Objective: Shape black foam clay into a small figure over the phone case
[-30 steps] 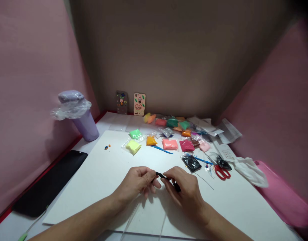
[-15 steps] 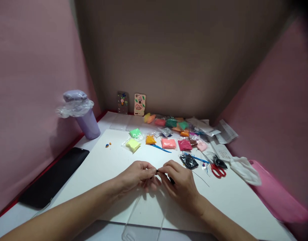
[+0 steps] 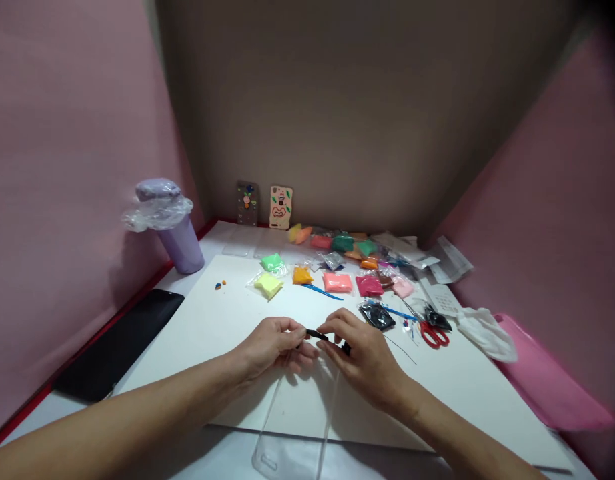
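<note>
A short strip of black clay (image 3: pixel 316 334) is stretched between my two hands. My left hand (image 3: pixel 280 343) pinches its left end between thumb and forefinger, the other fingers loosely curled below. My right hand (image 3: pixel 365 357) grips the right end with its fingertips, and a further dark bit shows by its palm. Beneath both hands lies a clear phone case (image 3: pixel 292 417) on the white board (image 3: pixel 187 360), its near end past the board's edge. Just beyond my right hand is a packet of black clay (image 3: pixel 377 316).
Coloured clay packets, among them a yellow one (image 3: pixel 268 285), lie across the back. Red-handled scissors (image 3: pixel 434 335) and a blue tool (image 3: pixel 323 292) lie nearby. Two decorated phone cases (image 3: pixel 281 207) lean on the wall. A purple tumbler (image 3: pixel 182 247) and black phone (image 3: pixel 120 347) stand left.
The black clay now shows as a longer strip between my fingertips, and my hands are slightly farther apart. The whole view has shifted a little.
</note>
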Tool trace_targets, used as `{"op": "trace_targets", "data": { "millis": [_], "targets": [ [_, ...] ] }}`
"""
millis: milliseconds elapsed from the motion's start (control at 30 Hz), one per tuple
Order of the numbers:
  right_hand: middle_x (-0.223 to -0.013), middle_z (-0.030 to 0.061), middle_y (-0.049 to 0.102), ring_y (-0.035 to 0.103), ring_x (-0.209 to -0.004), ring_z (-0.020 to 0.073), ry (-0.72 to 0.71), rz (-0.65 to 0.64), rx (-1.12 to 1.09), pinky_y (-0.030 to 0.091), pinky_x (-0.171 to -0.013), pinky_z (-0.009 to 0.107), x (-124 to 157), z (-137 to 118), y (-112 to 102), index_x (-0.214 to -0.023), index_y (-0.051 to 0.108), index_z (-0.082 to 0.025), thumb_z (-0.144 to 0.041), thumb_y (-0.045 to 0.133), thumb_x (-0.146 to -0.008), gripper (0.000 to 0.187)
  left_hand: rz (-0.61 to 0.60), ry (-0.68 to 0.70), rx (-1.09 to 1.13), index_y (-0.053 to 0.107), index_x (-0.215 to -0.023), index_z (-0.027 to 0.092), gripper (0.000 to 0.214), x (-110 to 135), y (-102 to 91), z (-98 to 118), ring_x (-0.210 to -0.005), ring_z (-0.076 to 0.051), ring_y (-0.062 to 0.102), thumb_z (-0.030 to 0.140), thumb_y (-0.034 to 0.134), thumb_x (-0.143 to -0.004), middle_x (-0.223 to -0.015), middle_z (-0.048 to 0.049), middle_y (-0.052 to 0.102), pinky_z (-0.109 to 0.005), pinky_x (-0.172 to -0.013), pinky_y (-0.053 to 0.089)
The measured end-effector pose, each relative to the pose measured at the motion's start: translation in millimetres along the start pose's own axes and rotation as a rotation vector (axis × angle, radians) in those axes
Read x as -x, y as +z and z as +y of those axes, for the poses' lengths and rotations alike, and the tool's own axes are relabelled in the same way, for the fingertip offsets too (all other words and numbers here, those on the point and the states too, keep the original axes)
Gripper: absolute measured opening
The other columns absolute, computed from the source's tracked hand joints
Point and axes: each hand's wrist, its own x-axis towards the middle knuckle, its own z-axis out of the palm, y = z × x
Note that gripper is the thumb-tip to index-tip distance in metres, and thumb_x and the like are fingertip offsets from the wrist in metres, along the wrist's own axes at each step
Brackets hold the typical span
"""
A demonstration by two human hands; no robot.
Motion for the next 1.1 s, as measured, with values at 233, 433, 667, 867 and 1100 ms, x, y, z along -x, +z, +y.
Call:
{"op": "trace_targets", "data": {
  "millis": [233,433,667,867,1100],
  "targets": [
    [-0.074,0.0023,0.061,0.054,-0.062,0.0141,0.274,0.41,-0.313,0.042,-0.051,0.025,7.0,9.1,-46.2,-0.079,0.066,-0.02,-0.034,0.063,-0.081,0.015,-0.003,0.052,-0.06,0.054,-0.076,0.013,0.034,-0.3,-3.7,-1.6,-0.064,-0.017,0.065,0.043,0.07,-0.072,-0.082,-0.0144,0.072,-0.025,-0.054,0.045],
    [-0.061,-0.0001,0.054,0.043,-0.048,0.0104,0.451,0.409,-0.288,0.03,-0.039,0.023,28.9,23.1,-70.6,-0.076,0.066,-0.018,-0.039,0.066,-0.078,0.021,-0.028,0.046,-0.092,0.054,-0.074,0.014,0.031,-4.1,1.5,3.8,-0.063,-0.016,0.065,0.041,0.069,-0.073,-0.081,-0.013,0.073,-0.026,-0.058,0.043],
    [-0.09,0.0034,0.06,0.056,-0.072,0.0146,0.061,0.112,-0.038,0.045,-0.065,0.028,10.8,-8.7,-38.3,-0.094,0.061,-0.021,-0.018,0.056,-0.085,0.011,-0.098,0.119,-0.114,0.057,-0.082,0.012,0.033,-9.7,18.4,10.5,-0.068,-0.018,0.067,0.043,0.066,-0.075,-0.082,-0.0118,0.072,-0.025,-0.058,0.044],
    [-0.086,0.0044,0.058,0.055,-0.068,0.0155,0.007,0.007,0.137,0.042,-0.058,0.028,-4.6,8.9,-17.6,-0.094,0.061,-0.021,-0.014,0.052,-0.084,0.015,-0.082,0.143,0.0,0.055,-0.075,0.012,0.036,-24.1,21.0,2.3,-0.061,-0.016,0.064,0.043,0.071,-0.07,-0.073,-0.0094,0.069,-0.024,-0.054,0.043],
    [-0.079,0.0046,0.055,0.052,-0.065,0.0151,-0.042,0.018,0.084,0.04,-0.056,0.028,-9.4,25.9,-9.9,-0.088,0.06,-0.018,-0.015,0.05,-0.086,0.011,-0.059,0.16,0.09,0.058,-0.077,0.01,0.032,-35.0,15.8,-3.7,-0.061,-0.016,0.064,0.037,0.072,-0.071,-0.071,-0.0113,0.069,-0.025,-0.054,0.047]
  ]
}}
